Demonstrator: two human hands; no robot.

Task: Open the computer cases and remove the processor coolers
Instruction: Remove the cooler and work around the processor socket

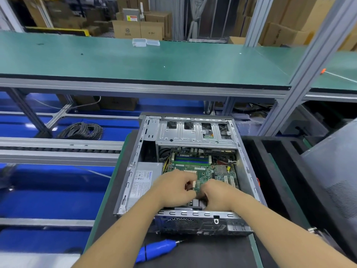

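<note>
Open-topped computer case (pixel 135 151): drive cage (pixel 195 134) roofs the far end, power supply (pixel 143 180) fills the left.

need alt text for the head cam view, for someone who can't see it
Both hands, left hand and right hand, reach into an open computer case and work with curled fingers over the green motherboard. A blue electric screwdriver lies on the dark mat in front of the case; a green workbench runs behind.
</note>
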